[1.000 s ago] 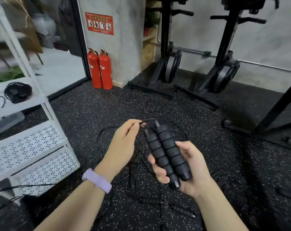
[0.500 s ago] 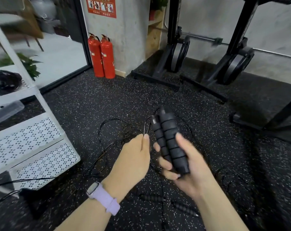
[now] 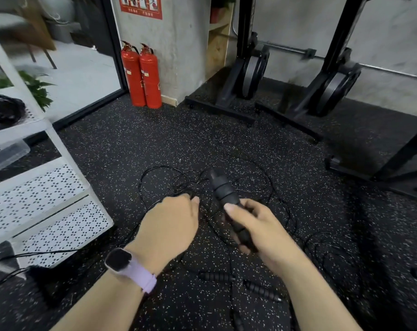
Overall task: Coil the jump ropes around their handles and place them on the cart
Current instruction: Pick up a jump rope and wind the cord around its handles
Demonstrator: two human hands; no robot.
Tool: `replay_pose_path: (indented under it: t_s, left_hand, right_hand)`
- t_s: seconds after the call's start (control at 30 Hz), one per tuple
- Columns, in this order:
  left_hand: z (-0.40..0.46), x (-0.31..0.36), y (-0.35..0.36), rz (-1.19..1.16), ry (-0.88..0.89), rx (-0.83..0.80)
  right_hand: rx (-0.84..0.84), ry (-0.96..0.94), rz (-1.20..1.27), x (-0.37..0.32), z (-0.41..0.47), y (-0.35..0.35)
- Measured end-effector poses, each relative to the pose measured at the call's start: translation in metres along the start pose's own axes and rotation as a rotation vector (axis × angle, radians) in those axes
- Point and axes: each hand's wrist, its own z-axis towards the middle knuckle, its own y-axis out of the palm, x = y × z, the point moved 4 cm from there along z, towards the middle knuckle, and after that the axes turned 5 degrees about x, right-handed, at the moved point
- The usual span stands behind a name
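We see the right hand (image 3: 262, 225) wrapped around a pair of black ribbed jump-rope handles (image 3: 226, 199), fingers curled tight about their lower half, thumb laid across the front. The handles tilt up and away from the knuckles, and blur hides how the two sit against each other. The left hand (image 3: 171, 223) is just beside them, closed in a loose fist with the thumb tip forward; thin black rope (image 3: 155, 170) emerges near that thumb, but we cannot tell whether the fingers actually pinch it. Beyond both sets of fingertips the rope sprawls in loops over the speckled rubber floor (image 3: 131, 139). Below the wrists, nearer to us, two more ribbed handles (image 3: 217, 276) lie loose on the floor. A lilac-strapped smartwatch (image 3: 128, 268) sits on the left wrist. Well left of the left hand stands the white perforated cart (image 3: 42, 211), a dark coiled bundle (image 3: 4, 113) on its upper shelf. Far beyond the fingers stand two red fire extinguishers (image 3: 141, 75).
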Motion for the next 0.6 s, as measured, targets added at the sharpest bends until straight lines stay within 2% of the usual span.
replay_pose_path:
  t_s: [0.1, 0.17, 0.23, 0.37, 0.43, 0.5, 0.53, 0.6]
  left_hand:
    - [0.010, -0.017, -0.002, -0.282, -0.053, -0.016]
    - [0.013, -0.014, -0.012, -0.433, 0.017, 0.044]
    - [0.010, -0.003, -0.024, -0.553, 0.127, 0.106]
    - [0.006, 0.012, -0.032, -0.804, 0.171, 0.096]
    - [0.007, 0.016, -0.026, -1.053, 0.095, 0.016]
    - [0.004, 0.027, -0.019, -1.298, -0.065, -0.114]
    - [0.001, 0.032, -0.016, -1.290, -0.135, -0.151]
    - [-0.005, 0.038, -0.010, -1.071, -0.169, -0.135]
  right_hand:
    - [-0.482, 0.275, 0.628, -0.005, -0.015, 0.008]
    - [-0.691, 0.333, 0.791, -0.012, -0.022, 0.013]
    - [-0.800, 0.329, 0.829, -0.014, -0.026, 0.020]
    - [-0.892, 0.313, 0.934, -0.020, -0.032, 0.030]
    - [-0.892, 0.278, 0.981, -0.021, -0.031, 0.031]
    - [-0.863, 0.232, 1.016, -0.022, -0.028, 0.033]
    - [-0.834, 0.203, 1.013, -0.021, -0.026, 0.034]
    - [-0.755, 0.141, 0.960, -0.018, -0.020, 0.035]
